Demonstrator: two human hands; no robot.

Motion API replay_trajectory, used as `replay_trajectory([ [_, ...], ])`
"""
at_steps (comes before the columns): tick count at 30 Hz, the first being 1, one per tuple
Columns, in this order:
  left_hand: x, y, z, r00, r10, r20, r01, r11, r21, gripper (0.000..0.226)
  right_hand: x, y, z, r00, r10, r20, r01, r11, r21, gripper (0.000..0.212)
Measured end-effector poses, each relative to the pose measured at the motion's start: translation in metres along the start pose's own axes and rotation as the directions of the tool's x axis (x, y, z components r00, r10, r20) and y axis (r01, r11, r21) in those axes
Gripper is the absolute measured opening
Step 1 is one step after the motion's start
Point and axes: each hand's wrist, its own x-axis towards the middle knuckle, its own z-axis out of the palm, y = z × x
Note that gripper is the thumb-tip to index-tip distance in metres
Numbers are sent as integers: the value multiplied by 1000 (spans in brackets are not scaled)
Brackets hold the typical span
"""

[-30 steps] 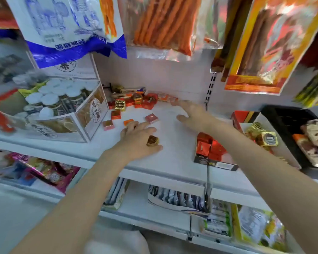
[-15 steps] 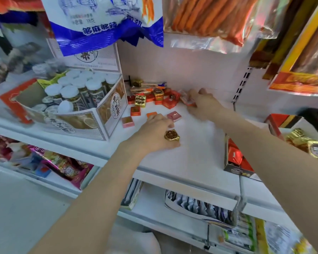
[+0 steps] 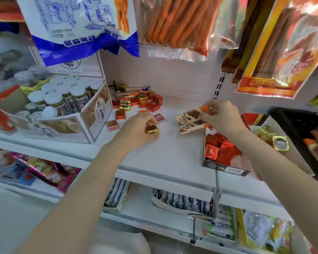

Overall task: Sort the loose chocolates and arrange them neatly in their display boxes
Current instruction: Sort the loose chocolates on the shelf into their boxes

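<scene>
Right hand (image 3: pixel 223 116) has come back from the far pile and now carries two white-and-brown chocolate bars (image 3: pixel 190 119), fingers pinched on their orange-tipped ends, held just above the shelf (image 3: pixel 165 154) near the box of red foil chocolates (image 3: pixel 219 150); left hand (image 3: pixel 138 128) has barely shifted, fingers curled closed around one gold foil chocolate (image 3: pixel 151 129), resting on the shelf.

Step in hand looks like gathering and sorting by type, still early; most loose pieces remain heaped at the far wall: a loose pile (image 3: pixel 136 100) of red squares, gold cubes and a few bars, plus small pink and orange squares scattered nearer the left hand.

Next move probably calls for carrying the bars right to their own box (a black tray (image 3: pixel 297 123) at far right seems to hold similar ones; blurred), and the gold piece to the white box (image 3: pixel 275 142) with gold-wrapped chocolates, to the right of the red-foil box.

Chocolates look small, foil-wrapped, shiny, likely slippery and light; bars flat, paper-wrapped, printed with brown squares.
</scene>
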Motion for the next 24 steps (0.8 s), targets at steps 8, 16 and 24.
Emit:
replay_trajectory([
  [8,6,64,22,989,141,-34,-141,990,3,36,-52,33,-72,947,276,-167,-218,929,299,9],
  [16,0,152,74,942,330,55,-328,944,-36,36,-98,99,-137,766,469,-441,-365,880,303,8],
  [24,5,199,118,905,421,63,-421,907,-15,46,-94,144,-158,652,358,-668,-394,913,106,21],
])
